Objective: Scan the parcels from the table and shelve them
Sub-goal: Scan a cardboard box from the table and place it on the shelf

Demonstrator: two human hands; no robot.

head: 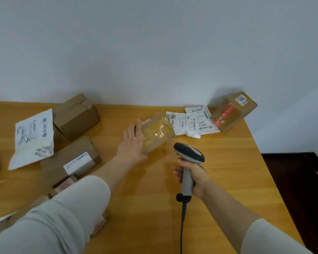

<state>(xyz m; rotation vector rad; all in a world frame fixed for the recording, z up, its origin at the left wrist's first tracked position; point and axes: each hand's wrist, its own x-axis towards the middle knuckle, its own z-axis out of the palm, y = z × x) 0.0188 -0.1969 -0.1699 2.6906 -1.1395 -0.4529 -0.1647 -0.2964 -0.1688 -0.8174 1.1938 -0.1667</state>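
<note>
A clear plastic parcel with yellowish contents (157,132) is at mid-table, motion-blurred. My left hand (133,142) grips its near left end, fingers wrapped over the edge. My right hand (193,176) holds a grey and dark barcode scanner (188,156) by its handle, head raised just right of the clear parcel; its cable hangs toward the front. Two white labelled bags (184,123), (203,116) lie behind the clear parcel. A brown box with red tape and a 1006 label (233,110) stands at the far right corner.
On the left of the wooden table (228,162) lie a white mailer bag (32,138), a brown box (76,116) and a flat brown parcel with a white label (77,160). More parcels sit under my left sleeve. A white wall backs the table; dark floor lies right.
</note>
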